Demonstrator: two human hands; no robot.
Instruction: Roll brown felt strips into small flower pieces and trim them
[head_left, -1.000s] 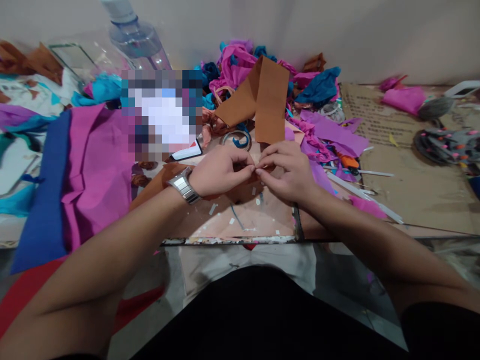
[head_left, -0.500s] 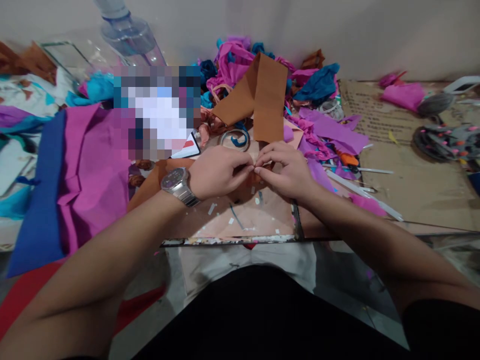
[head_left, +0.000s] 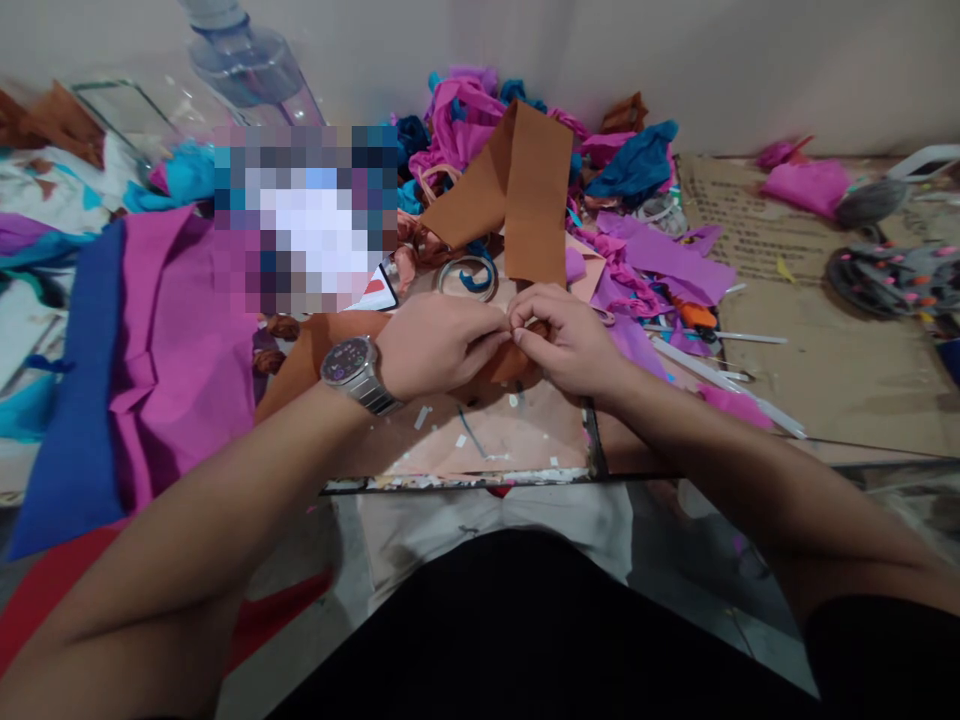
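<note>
My left hand (head_left: 442,340), with a metal-banded watch (head_left: 358,372) on its wrist, meets my right hand (head_left: 564,335) above the table. Thumbs and fingertips of both are pinched together, almost touching each other, on a small piece of brown crepe paper (head_left: 506,366). Most of that piece is hidden by the fingers; its lower part shows beneath them. Just beyond the hands lie a folded brown paper strip (head_left: 537,200) and a roll of clear tape (head_left: 444,280) with a blue scrap in it.
Pink, purple and blue paper scraps (head_left: 469,120) are heaped along the wall. A large bottle (head_left: 255,75) stands at the back left, near a pixelated area. Magenta paper (head_left: 187,340) hangs over the left edge. Cardboard (head_left: 847,370) and white sticks (head_left: 757,395) lie right.
The brown crepe paper shows more below my fingers than before. My hands have stayed in nearly the same place, still pinched; the view has shifted very slightly.
</note>
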